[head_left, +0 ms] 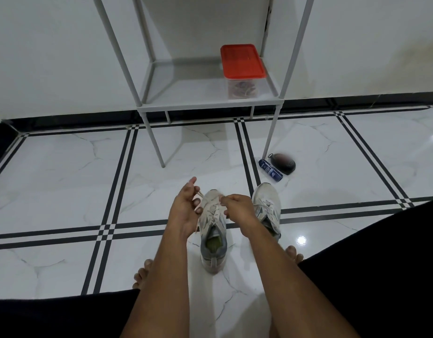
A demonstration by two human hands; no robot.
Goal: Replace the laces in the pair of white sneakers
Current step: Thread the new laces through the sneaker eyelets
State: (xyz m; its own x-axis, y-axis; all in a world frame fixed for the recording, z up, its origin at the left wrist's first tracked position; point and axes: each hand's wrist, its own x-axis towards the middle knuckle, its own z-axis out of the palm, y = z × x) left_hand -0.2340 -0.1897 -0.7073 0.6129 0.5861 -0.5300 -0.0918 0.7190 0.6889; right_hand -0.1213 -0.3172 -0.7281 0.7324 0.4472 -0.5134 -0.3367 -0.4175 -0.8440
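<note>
A white marble-look floor (64, 181) with black double lines filled most of the view, and a pale grey metal rack (210, 98) stood on it against the wall. On the rack's low shelf sat a clear container with a red lid (242, 61), its contents too blurred to name. The person sat on the floor, black clothing (381, 264) covering the legs at either side, bare toes showing beside each forearm. Between the forearms stood the nearer white sneaker (213, 230), toe pointing away, its opening towards the person; the second white sneaker (266, 203) stood just beside it to the right, partly behind the right wrist. The left hand (183, 211) pinched a lace end (199, 193) between thumb and forefinger above the toe of the nearer sneaker, the other fingers curled. The right hand (237, 206) was curled in a grip on the lace at the upper eyelets. Beyond the second sneaker lay a dark oval brush (283, 163) and a blue tube (270, 170), touching each other, near a rack leg.
</note>
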